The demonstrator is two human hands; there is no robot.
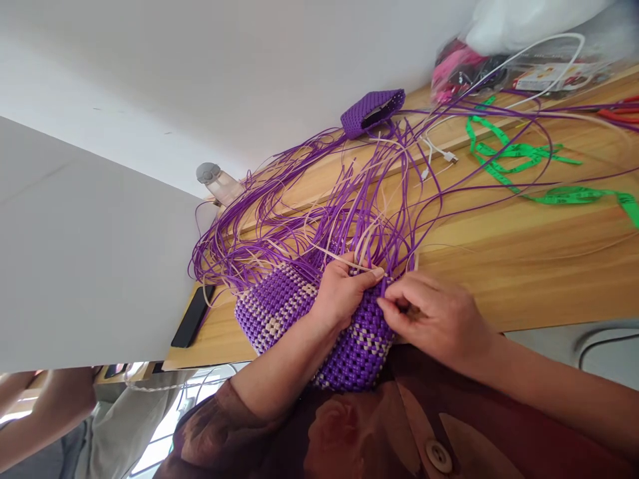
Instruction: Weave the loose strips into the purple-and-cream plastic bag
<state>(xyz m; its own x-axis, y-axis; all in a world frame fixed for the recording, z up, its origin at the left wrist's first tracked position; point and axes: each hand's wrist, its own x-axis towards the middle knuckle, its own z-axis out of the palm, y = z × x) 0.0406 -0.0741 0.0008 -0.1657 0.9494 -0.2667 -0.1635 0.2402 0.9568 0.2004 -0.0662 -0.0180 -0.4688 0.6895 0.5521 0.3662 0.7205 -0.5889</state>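
A woven basket (294, 299) of purple plastic strands with cream bands leans against my lap at the table's front edge. Many long loose strands (349, 199), purple and cream, fan out from its top rim over the table. My left hand (342, 289) is closed on the rim, its thumb pressing down near the base of the strands. Just right of that thumb, my right hand (434, 309) pinches a thin purple strand by the basket's corner. The fingertips cover most of the pinched piece. Behind my left forearm, part of the basket is hidden.
Farther back lies a small purple woven pouch (372, 113). A green measuring tape (519, 156), a white cable (439, 153) and red-handled tool (622, 113) are at right. A bottle (219, 183) and black phone (192, 316) are at left. Another person's arm (50, 412) shows lower left.
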